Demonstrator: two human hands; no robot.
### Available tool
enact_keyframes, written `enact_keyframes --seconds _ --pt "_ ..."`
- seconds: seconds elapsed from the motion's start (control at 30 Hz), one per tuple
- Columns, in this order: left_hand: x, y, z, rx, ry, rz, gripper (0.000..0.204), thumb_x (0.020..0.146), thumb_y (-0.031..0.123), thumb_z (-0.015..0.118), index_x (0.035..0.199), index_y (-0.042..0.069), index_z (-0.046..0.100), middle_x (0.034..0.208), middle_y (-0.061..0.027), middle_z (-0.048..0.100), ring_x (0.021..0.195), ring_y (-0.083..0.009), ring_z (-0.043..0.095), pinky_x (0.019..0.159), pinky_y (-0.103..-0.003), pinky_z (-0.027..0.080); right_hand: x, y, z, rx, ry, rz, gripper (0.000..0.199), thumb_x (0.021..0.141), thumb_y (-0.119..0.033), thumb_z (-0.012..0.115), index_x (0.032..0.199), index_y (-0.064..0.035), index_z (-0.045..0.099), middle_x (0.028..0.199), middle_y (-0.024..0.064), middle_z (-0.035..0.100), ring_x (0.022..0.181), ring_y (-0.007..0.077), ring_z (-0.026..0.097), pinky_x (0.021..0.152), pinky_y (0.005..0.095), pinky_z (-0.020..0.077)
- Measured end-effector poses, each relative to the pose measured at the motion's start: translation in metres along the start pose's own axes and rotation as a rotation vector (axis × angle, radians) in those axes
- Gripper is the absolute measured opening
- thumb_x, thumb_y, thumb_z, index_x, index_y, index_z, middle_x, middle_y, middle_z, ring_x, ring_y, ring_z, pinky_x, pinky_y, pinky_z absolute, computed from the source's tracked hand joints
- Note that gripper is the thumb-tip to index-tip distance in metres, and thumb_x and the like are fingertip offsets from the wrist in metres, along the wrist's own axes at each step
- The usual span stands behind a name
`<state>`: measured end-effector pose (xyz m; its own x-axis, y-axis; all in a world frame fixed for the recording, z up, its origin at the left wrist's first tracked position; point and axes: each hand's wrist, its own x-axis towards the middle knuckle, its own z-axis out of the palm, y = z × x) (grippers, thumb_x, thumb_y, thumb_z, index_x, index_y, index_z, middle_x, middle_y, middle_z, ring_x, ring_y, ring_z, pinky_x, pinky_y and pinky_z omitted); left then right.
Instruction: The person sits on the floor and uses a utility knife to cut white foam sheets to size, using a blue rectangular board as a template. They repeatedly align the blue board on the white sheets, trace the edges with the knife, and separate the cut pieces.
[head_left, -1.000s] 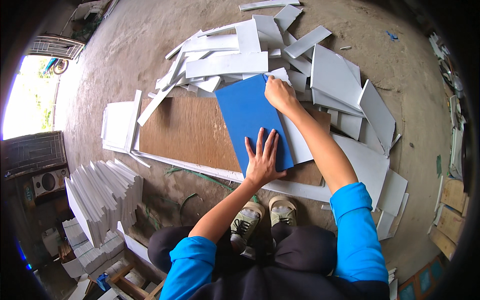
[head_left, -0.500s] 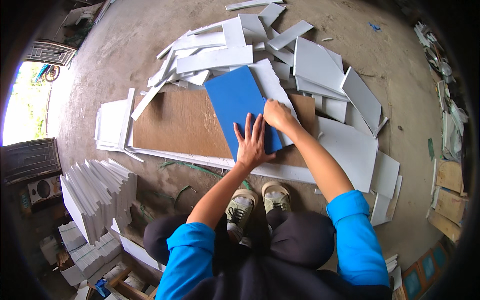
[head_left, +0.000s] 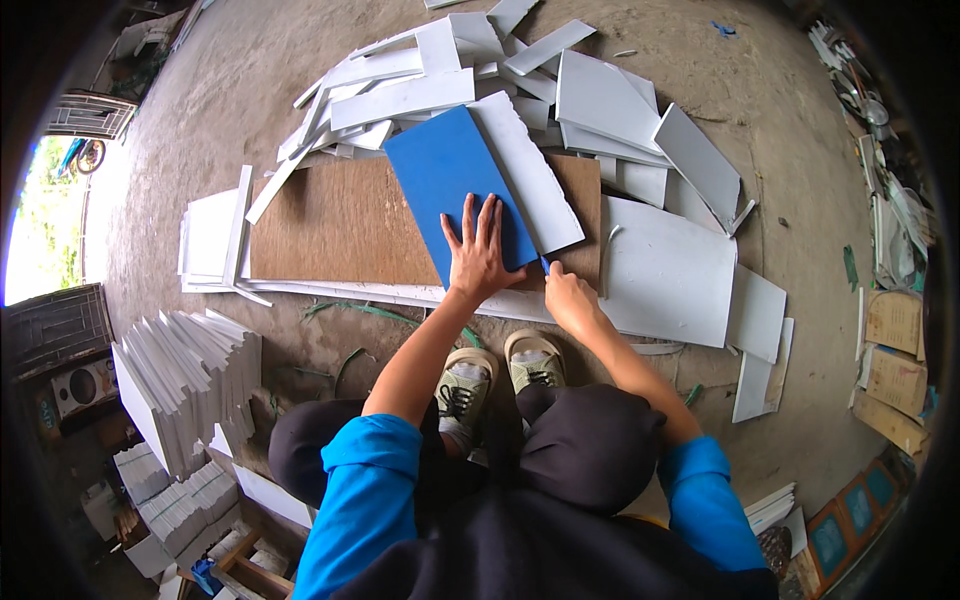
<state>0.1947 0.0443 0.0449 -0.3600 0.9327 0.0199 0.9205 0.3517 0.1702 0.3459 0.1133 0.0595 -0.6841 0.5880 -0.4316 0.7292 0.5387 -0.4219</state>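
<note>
My left hand [head_left: 482, 254] lies flat with fingers spread on the near end of a blue rectangular board [head_left: 452, 182]. The blue board rests on a white sheet [head_left: 528, 176], and both lie on a brown wooden board [head_left: 336, 226] on the floor. My right hand [head_left: 568, 297] is closed around a small knife with a blue tip, held at the near right corner of the blue board, against the edge of the white sheet. My shoes [head_left: 498, 372] stand just below the brown board.
Many white cut panels [head_left: 610, 100] lie heaped beyond and to the right of the brown board. A large white sheet [head_left: 668, 272] lies to the right. A stack of upright white panels [head_left: 190, 378] stands at my left. Cardboard and framed pieces [head_left: 892, 350] line the right edge.
My right hand has travelled along the blue board's right edge from its far end down to the near corner. The left hand stayed pressed on the board.
</note>
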Motion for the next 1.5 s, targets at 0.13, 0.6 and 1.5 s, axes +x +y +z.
enact_keyframes --seconds 0.13,0.6,1.5 --pt "0.003 0.005 0.0 -0.026 0.017 0.007 0.11 0.05 0.051 0.071 0.134 0.0 0.023 0.141 -0.009 0.019 0.133 -0.0316 0.01 0.098 -0.065 0.01 -0.012 0.017 0.013 -0.022 0.037 -0.021 0.019 0.088 -0.017 0.04 0.091 0.0014 0.044 0.067 0.0234 0.06 0.07 0.0392 0.061 0.061 0.0481 0.0496" --pt "0.006 0.002 -0.003 -0.113 -0.03 0.043 0.097 0.052 0.047 0.074 0.135 0.033 0.026 0.142 -0.014 0.016 0.132 -0.0388 0.007 0.095 -0.07 0.007 0.199 0.027 -0.066 0.278 0.637 -0.257 0.04 0.083 -0.033 0.054 0.092 0.0058 0.048 0.091 0.0279 0.053 0.087 0.0421 0.053 0.077 0.046 0.0426" --pt "0.065 -0.025 -0.167 -0.29 0.586 0.137 0.088 0.071 0.043 0.068 0.135 0.008 0.019 0.139 -0.0193 0.017 0.13 -0.0356 0.015 0.1 -0.061 0.012 0.01 -0.023 -0.225 0.994 0.706 -0.235 0.034 0.072 -0.01 0.07 0.09 -0.0072 0.041 0.084 0.0018 0.048 0.077 0.0107 0.048 0.075 0.024 0.039"
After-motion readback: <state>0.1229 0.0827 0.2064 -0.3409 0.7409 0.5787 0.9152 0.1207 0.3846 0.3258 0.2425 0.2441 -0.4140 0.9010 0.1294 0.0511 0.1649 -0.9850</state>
